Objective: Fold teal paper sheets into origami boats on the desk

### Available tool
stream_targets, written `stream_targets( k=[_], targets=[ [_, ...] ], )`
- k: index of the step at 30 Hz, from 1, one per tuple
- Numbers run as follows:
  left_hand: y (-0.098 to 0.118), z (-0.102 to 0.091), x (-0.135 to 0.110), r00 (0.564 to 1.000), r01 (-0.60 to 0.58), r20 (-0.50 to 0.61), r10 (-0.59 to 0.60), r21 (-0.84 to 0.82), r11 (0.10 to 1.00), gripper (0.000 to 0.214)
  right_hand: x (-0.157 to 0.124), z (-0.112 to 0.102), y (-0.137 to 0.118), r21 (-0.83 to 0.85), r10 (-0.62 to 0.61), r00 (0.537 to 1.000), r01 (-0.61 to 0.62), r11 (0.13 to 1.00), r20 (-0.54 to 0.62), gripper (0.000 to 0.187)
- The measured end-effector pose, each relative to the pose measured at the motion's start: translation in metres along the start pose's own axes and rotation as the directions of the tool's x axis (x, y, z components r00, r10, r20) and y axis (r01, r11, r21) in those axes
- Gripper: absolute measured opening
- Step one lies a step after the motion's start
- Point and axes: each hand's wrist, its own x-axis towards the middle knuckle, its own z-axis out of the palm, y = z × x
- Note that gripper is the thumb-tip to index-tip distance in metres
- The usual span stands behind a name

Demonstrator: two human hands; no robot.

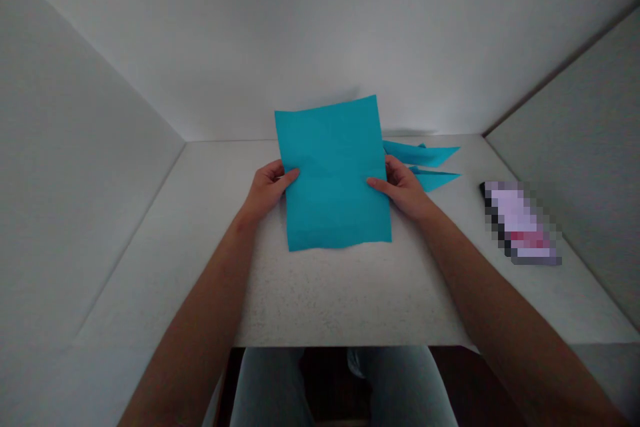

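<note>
A blue sheet of paper is held up in front of me over the table, its long sides running away from me. My left hand pinches its left edge, thumb on the face toward me and the other fingers behind. On the opposite edge my right hand grips the sheet the same way. The paper's lower edge looks slightly wavy. Just beyond my right hand lie two folded blue paper shapes with pointed ends, a farther one and a nearer one; their left parts are hidden by the sheet and my hand.
The pale tabletop is bounded by a white wall at the back and by side walls. A pixelated, phone-like object lies at the right. The table's front edge runs just above my legs.
</note>
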Motion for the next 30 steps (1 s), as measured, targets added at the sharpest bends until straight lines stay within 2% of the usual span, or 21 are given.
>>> stream_targets(
  k=[4,13,15,18,22,26,30],
  targets=[
    [-0.002,0.0,0.002,1.0,-0.005,0.005,0.005,-0.022,1.0,0.053,0.0,0.001,0.0,0.02,0.047,0.999,-0.047,0.999,-0.002,0.059],
    [-0.003,0.0,0.001,0.991,-0.002,0.13,0.015,-0.096,0.995,0.054,0.002,-0.003,0.004,0.048,0.13,0.983,-0.125,0.991,-0.133,0.055],
    [-0.004,-0.001,0.002,0.994,0.008,0.109,0.0,-0.077,0.997,0.052,0.002,-0.003,0.006,0.054,0.121,0.982,-0.114,0.992,-0.142,0.054],
    [-0.004,-0.002,0.003,1.0,-0.002,0.017,0.002,-0.037,0.999,0.041,0.004,-0.007,0.01,0.056,0.092,0.982,-0.084,0.995,-0.163,0.044],
    [-0.001,-0.006,0.004,0.999,-0.029,-0.022,0.031,0.051,0.998,0.029,0.007,-0.017,0.014,-0.067,0.086,0.984,-0.098,0.993,-0.157,0.029],
    [0.003,-0.004,0.003,0.997,0.045,0.068,-0.046,0.013,0.999,0.043,0.008,-0.019,0.011,-0.167,0.012,0.989,-0.036,0.985,-0.145,0.04],
    [0.006,0.006,-0.002,0.998,0.043,0.032,-0.048,0.137,0.99,0.044,0.003,-0.011,0.002,-0.24,-0.014,0.995,-0.011,0.971,-0.1,0.038]
  ],
)
